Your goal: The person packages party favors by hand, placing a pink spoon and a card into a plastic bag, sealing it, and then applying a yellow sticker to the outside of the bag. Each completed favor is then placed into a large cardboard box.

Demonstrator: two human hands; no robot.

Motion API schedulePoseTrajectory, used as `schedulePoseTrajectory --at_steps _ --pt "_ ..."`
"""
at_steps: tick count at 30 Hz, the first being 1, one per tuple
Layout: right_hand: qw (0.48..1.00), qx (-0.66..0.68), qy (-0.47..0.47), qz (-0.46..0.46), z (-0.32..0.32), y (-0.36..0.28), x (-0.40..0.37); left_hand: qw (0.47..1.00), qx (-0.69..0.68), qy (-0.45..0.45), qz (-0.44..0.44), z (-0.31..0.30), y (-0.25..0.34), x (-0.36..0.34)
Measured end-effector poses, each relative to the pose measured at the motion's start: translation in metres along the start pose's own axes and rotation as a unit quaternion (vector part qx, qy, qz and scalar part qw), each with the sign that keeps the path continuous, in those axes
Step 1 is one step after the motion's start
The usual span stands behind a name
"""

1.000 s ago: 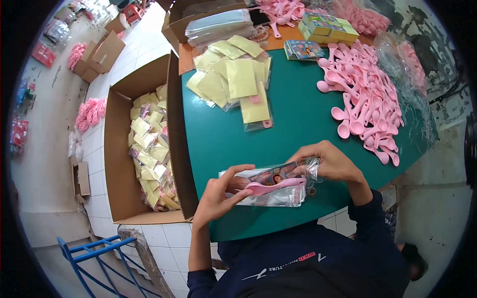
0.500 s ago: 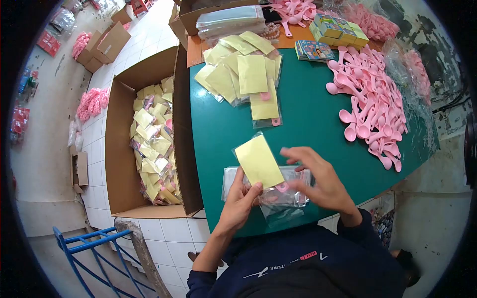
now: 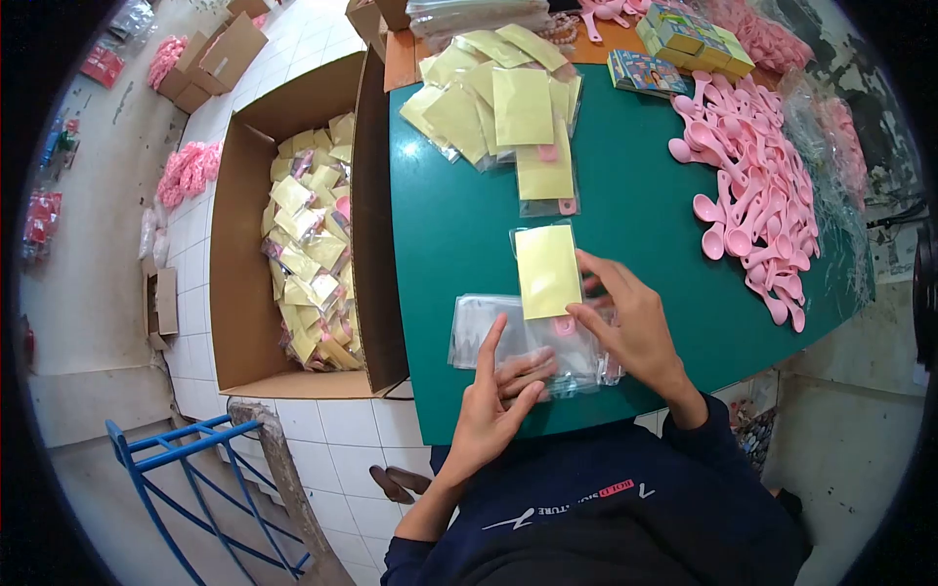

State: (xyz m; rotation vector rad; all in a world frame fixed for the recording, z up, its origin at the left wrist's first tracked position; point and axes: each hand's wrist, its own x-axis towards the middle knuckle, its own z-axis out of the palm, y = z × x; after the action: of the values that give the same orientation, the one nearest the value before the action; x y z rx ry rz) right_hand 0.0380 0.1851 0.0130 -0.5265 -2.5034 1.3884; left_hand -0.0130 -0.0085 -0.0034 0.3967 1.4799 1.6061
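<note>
My right hand (image 3: 635, 317) pinches the right edge of a clear plastic packet (image 3: 548, 272) with a yellow card inside. A pink handle end (image 3: 564, 325) shows at the packet's lower edge. My left hand (image 3: 498, 396) is just below and left of it, index finger and thumb stretched apart, the other fingers partly seen through clear plastic. Beneath both hands lies a stack of clear plastic bags (image 3: 479, 332). Farther up the table is a pile of similar packets (image 3: 523, 107) with yellow cards, a few showing pink ends.
Many pink spoons (image 3: 747, 186) are heaped on the right of the green table (image 3: 625, 205). Stacks of small printed cards (image 3: 645, 73) stand at the back. Left of the table, a cardboard box (image 3: 234, 264) holds many packets. A blue metal frame (image 3: 191, 444) stands lower left.
My left hand has let go of the packet and moved down, its fingers spread. My right hand has closed on the packet's right edge. The packet is more upright, and the view has shifted.
</note>
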Motion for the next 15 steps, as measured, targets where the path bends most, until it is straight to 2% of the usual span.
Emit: schedulePoseTrajectory --at_steps 2,5,8,13,15 --pt "0.974 -0.184 0.047 -0.126 -0.002 -0.004 -0.009 1.000 -0.005 0.017 0.012 0.001 -0.003 -0.005" --pt "0.975 -0.149 -0.095 -0.137 -0.006 -0.017 -0.028 0.999 -0.002 0.044 0.020 0.003 -0.004 -0.011" --pt "0.964 -0.133 -0.152 -0.174 0.005 -0.027 -0.040 0.997 0.029 0.068 0.029 0.004 -0.004 -0.016" --pt "0.959 -0.148 -0.149 -0.188 0.019 -0.027 -0.044 0.984 0.129 0.121 0.024 0.004 0.005 -0.026" --pt "0.957 -0.143 -0.164 -0.193 0.021 -0.027 -0.045 0.986 0.105 0.123 0.029 0.001 0.005 -0.025"
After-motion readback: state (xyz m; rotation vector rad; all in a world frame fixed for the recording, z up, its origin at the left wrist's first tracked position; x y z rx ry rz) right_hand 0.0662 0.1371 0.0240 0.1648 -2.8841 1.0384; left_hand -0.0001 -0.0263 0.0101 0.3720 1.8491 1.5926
